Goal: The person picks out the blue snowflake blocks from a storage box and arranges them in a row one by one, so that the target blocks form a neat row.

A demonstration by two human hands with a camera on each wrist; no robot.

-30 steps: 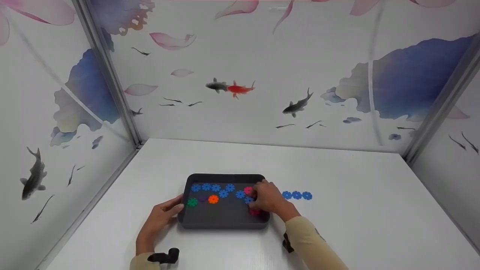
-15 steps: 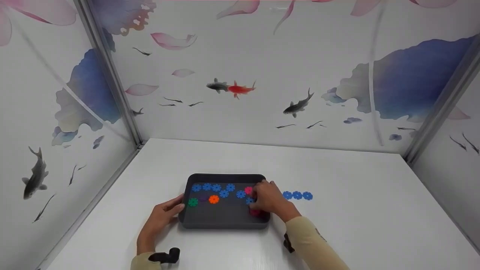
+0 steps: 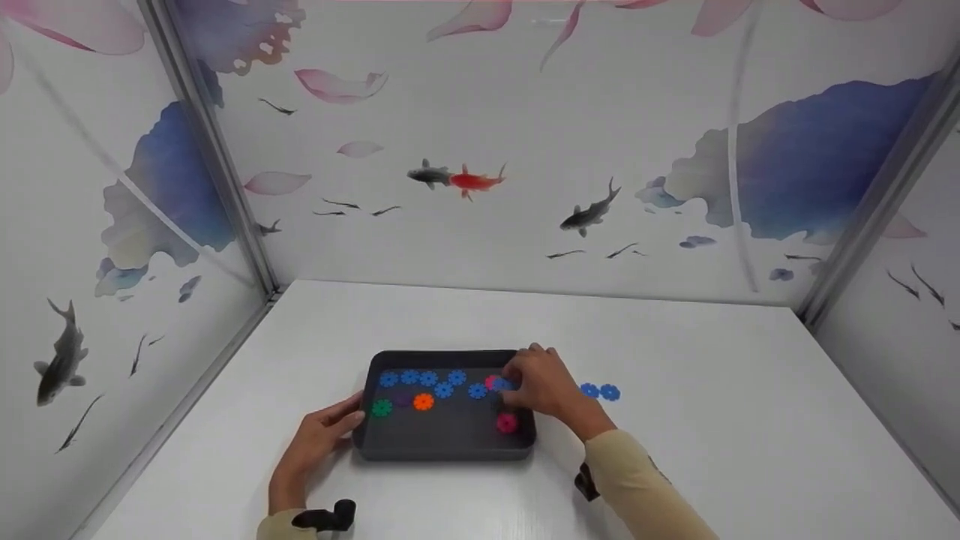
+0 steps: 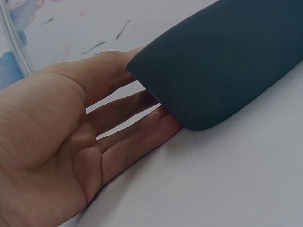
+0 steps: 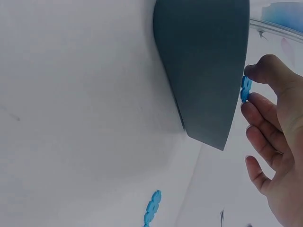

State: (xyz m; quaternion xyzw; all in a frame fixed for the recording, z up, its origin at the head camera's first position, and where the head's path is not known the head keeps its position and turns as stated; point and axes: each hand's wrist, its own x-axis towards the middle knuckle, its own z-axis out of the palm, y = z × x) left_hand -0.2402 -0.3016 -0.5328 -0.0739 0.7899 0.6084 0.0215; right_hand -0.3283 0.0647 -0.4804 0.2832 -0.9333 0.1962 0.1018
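Note:
A dark grey tray (image 3: 442,453) sits on the table, holding flower-shaped plastic discs. My left hand (image 3: 321,441) grips its left wall, thumb at the rim and fingers against the outside, as the left wrist view shows close up. Over the tray's right side, my right hand (image 3: 546,384) pinches a blue snowflake disc (image 5: 245,89) between thumb and fingertips; the other fingers are loosely bent. Partly covered by that hand is a pink disc (image 3: 490,382). A red-pink disc (image 3: 507,424) lies in the front right corner.
Several blue discs (image 3: 444,390) lie along the tray's back. A green disc (image 3: 382,408), a purple disc (image 3: 403,401) and an orange disc (image 3: 424,402) are at its left. Outside, right of the tray, a row of blue discs (image 3: 610,392) rests on the white table (image 3: 712,435).
The right hand has risen a little and moved back with the blue disc pinched, uncovering the red-pink disc. The left hand stays at the tray. The head view has shifted slightly.

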